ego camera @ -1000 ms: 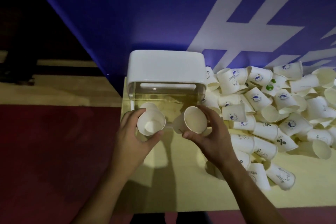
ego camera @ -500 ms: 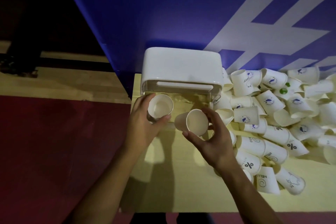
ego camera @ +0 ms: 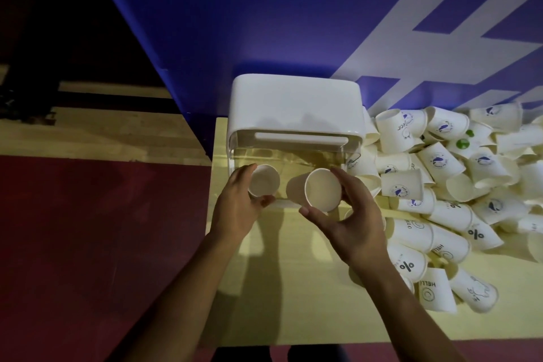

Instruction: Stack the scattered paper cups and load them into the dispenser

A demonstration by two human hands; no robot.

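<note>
A white dispenser (ego camera: 295, 106) with a clear front stands at the back left of the pale yellow table (ego camera: 293, 288). My left hand (ego camera: 235, 209) grips a white paper cup (ego camera: 263, 184), mouth toward me, right at the dispenser's lower left front. My right hand (ego camera: 349, 223) holds a second paper cup (ego camera: 318, 189), tilted with its mouth facing me, just in front of the dispenser's middle. The two cups are apart. A heap of several loose printed paper cups (ego camera: 458, 185) lies to the right.
A blue wall with white bands (ego camera: 293, 15) rises directly behind the dispenser and cups. The table's left edge (ego camera: 210, 214) drops to a dark red floor (ego camera: 102, 244). Cups reach down to the table's front right (ego camera: 476, 294).
Both hands have moved forward toward the dispenser's front; the left cup now sits against its lower left opening, and the right cup has come closer to it.
</note>
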